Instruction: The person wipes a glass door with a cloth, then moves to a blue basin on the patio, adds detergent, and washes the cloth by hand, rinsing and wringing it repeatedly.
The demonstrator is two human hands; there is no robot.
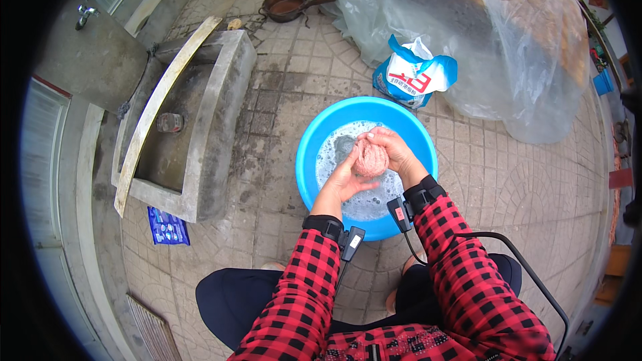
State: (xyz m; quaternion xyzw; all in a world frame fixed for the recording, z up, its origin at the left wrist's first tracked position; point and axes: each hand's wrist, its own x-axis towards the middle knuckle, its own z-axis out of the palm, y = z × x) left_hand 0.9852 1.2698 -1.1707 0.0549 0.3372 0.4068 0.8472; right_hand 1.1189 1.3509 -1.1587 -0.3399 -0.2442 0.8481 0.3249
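Note:
A balled-up pink textured cloth [371, 158] is held between both hands, over a round blue plastic basin [307, 170]. My left hand [345, 180] grips its left and lower side, with the lower fingers spread beneath it. Around its upper right side curl the fingers of my right hand [393, 150]. Soapy water [363, 205] with white suds and bubbles fills the bottom of the basin, and a greyish patch shows in the suds just left of the cloth. Black straps with small devices sit on both wrists.
An opened detergent bag [414, 72] stands behind the basin, near plastic sheeting [466, 50]. Leftward is a concrete trough [210, 125] with a plank [150, 120] across it and a jar [170, 123] inside. A blue packet [168, 226] lies beside it; a pan [286, 5] is farther back.

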